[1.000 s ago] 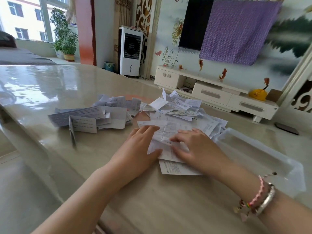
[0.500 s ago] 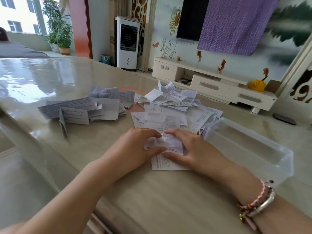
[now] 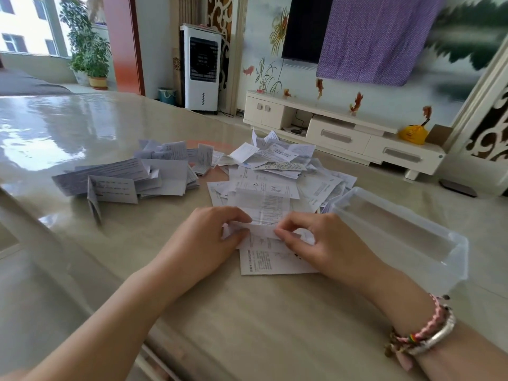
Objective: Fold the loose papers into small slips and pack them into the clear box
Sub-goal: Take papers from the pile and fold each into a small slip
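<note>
My left hand point(image 3: 213, 237) and my right hand point(image 3: 324, 243) both pinch the near edge of a printed white paper point(image 3: 262, 213) and lift it into a fold, left hand at its left end, right hand at its right end. Another printed sheet point(image 3: 270, 261) lies flat beneath, partly under my right hand. Behind them spreads a heap of loose papers point(image 3: 277, 166). The clear box point(image 3: 406, 232) stands open to the right of my right hand, with nothing visible inside.
A separate pile of folded slips point(image 3: 132, 177) lies at the left on the glossy beige table point(image 3: 247, 325). The table's near-left edge runs diagonally past my left forearm. A TV cabinet and a fan unit stand beyond the table.
Both hands went from pressing flat on the paper to pinching its near edge and lifting it. The view shifted slightly closer.
</note>
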Tool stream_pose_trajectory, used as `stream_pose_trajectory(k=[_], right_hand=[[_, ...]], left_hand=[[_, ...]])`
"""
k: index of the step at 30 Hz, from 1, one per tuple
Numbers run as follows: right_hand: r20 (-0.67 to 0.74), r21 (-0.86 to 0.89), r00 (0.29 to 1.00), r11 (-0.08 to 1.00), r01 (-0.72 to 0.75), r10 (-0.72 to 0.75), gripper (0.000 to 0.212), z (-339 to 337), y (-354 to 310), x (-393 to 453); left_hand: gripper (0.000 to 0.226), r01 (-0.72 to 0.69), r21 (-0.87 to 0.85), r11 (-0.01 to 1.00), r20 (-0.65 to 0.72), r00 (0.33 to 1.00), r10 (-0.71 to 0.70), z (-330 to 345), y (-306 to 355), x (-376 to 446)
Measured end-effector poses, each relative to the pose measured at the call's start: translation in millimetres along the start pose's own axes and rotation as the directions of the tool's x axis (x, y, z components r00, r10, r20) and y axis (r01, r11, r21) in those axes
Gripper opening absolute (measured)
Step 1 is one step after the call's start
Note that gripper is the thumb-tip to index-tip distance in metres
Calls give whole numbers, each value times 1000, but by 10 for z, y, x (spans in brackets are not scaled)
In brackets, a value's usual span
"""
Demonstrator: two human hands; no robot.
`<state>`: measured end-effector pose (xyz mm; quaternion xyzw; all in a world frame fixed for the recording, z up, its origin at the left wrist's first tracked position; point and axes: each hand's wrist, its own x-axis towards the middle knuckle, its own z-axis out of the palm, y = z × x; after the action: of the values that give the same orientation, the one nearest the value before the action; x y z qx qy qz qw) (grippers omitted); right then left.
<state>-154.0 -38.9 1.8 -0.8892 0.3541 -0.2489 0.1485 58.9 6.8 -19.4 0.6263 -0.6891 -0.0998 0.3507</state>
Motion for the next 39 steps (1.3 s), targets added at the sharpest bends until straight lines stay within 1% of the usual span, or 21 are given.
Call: stream_pose_trajectory(k=[1,2,4,6,7,8,9,10,12,13,15,16,18,22,25,30,34,35,36,39], right_hand=[[-12,43,1000,999,-17,17,22,4,-3,2],[-26,105,999,994,-36,39,23,4,-16,5],[-63,258,992,962,-86,106,26,11,-31,14],[-76,424,975,892,-157,208,27,18,-40,41],[-56,487,962,849,-207,266,26,36,-25,64],[-22,513,947,817,-264,320,26,49,-17,83],[15,490,930,808,-327,367,28,80,5,101],[42,422,914,822,-382,403,30,107,25,116],[40,214,895,871,-443,445,33,156,66,126],[19,102,896,890,-443,444,35,166,79,122],[2,-108,911,906,-409,411,39,166,58,99],[9,-187,916,900,-393,402,39,162,37,89],[23,-278,914,880,-384,406,37,149,-12,61],[21,-358,917,859,-365,399,32,130,-69,18],[10,-394,921,848,-354,389,32,135,-85,5],[-22,-376,924,853,-361,382,27,145,-78,-7],[-53,-392,934,853,-345,354,15,158,-85,3],[-64,-404,939,852,-334,339,14,159,-76,1],[-77,-414,946,853,-317,314,18,160,-61,-2],[-112,-384,981,904,-188,156,31,154,-36,-8]], left_hand=[[11,16,-33,999,-20,1000,-17,0,14,2],[10,25,-63,998,-41,999,-28,1,32,2],[13,50,-134,990,-64,996,-59,25,58,2],[15,99,-215,972,-54,992,-113,58,101,3],[14,133,-243,961,-43,988,-148,84,125,-2],[14,169,-262,950,-41,982,-186,107,163,-13],[19,204,-278,938,-42,974,-225,145,195,-28],[26,228,-275,934,-53,966,-251,183,229,-41],[38,218,-153,964,-100,967,-235,251,258,-52],[42,218,-88,972,-116,967,-227,279,255,-56],[46,248,-21,969,-117,962,-248,292,248,-50],[47,253,13,967,-117,961,-249,296,250,-45],[47,237,108,965,-130,966,-223,298,284,-59],[41,201,238,950,-147,975,-169,307,330,-86],[39,189,255,948,-137,978,-158,315,330,-89],[39,139,261,955,-110,987,-113,337,294,-81],[33,129,296,946,-108,989,-101,341,306,-86],[31,132,302,944,-109,989,-104,338,316,-89],[30,136,308,941,-110,988,-107,332,324,-92],[27,150,334,931,-117,986,-117,312,327,-103]])
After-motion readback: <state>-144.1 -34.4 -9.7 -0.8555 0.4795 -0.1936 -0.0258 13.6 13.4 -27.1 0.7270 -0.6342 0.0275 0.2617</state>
